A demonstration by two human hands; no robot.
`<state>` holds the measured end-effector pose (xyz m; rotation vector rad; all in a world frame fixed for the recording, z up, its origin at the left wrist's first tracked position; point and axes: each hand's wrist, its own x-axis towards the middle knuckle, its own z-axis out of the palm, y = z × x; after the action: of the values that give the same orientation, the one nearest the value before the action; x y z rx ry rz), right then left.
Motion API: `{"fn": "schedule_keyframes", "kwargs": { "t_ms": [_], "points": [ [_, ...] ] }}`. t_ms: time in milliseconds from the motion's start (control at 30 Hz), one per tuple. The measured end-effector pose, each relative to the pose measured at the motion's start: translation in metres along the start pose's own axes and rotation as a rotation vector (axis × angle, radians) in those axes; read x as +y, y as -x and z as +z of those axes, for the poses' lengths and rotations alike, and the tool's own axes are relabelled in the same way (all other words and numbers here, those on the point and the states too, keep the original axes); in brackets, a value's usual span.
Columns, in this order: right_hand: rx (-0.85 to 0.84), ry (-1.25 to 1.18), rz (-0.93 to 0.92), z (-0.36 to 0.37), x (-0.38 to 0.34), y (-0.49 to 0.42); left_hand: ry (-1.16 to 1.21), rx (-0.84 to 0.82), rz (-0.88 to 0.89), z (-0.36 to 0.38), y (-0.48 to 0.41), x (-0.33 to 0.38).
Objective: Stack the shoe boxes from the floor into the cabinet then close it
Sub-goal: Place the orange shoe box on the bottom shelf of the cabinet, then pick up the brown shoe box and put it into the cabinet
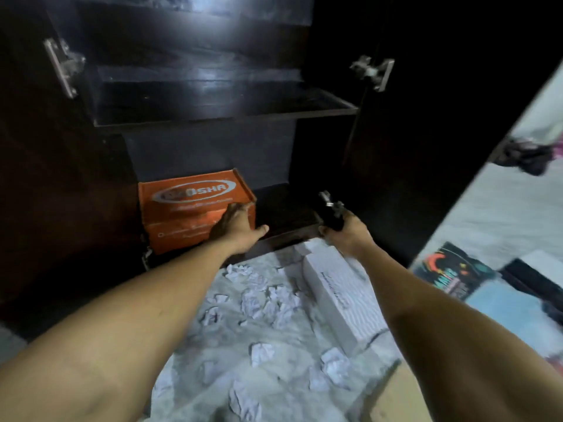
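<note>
the fingers (pixel 236 211) of the left hand (pixel 239 228) lie spread and nearly straight against the front right end of the orange box (pixel 195 208), tips up at its top edge, thumb stuck out to the right and touching nothing. the fingers (pixel 324 230) of the right hand (pixel 347 234) are curled tight round a dark thing (pixel 333 219) with a bit of metal on top, too blurred to name. the orange box sits at the left end of the bottom shelf (pixel 289 208) of the open cabinet (pixel 225 111), long axis running left to right along the shelf, lid up, one long side facing out. the lid bears a white oval logo in which "osha" can be read; the smaller lines below it and on the front are blurred. a white box (pixel 341 296) lies on the floor (pixel 231 333) just below the right hand, long axis running from the cabinet's foot back towards the person; a dark line of print along it is unreadable. paper balls (pixel 274 303) lie scattered on the floor left of it.
</note>
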<state>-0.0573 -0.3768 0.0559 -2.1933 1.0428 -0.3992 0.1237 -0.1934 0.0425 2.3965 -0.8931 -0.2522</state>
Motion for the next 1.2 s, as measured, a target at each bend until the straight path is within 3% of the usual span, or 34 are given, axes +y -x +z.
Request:
{"fn": "schedule_keyframes", "kwargs": {
  "t_ms": [233,433,567,867,1200],
  "points": [
    [0.156,0.255,0.117,-0.15,0.035,0.136,-0.051,-0.089,0.304,-0.047,0.082,0.134],
    [0.26,0.275,0.274,-0.233,0.08,0.227,-0.074,-0.21,0.488,-0.015,0.151,0.197],
    [0.387,0.189,0.383,-0.26,0.099,0.275,-0.135,-0.262,0.586,-0.004,0.179,0.226],
    [0.488,0.218,0.536,-0.311,0.121,0.365,-0.117,-0.396,0.793,0.043,0.214,0.293],
    [0.556,0.199,0.604,-0.331,0.17,0.393,-0.179,-0.475,0.849,0.099,0.226,0.335]
  ]
}}
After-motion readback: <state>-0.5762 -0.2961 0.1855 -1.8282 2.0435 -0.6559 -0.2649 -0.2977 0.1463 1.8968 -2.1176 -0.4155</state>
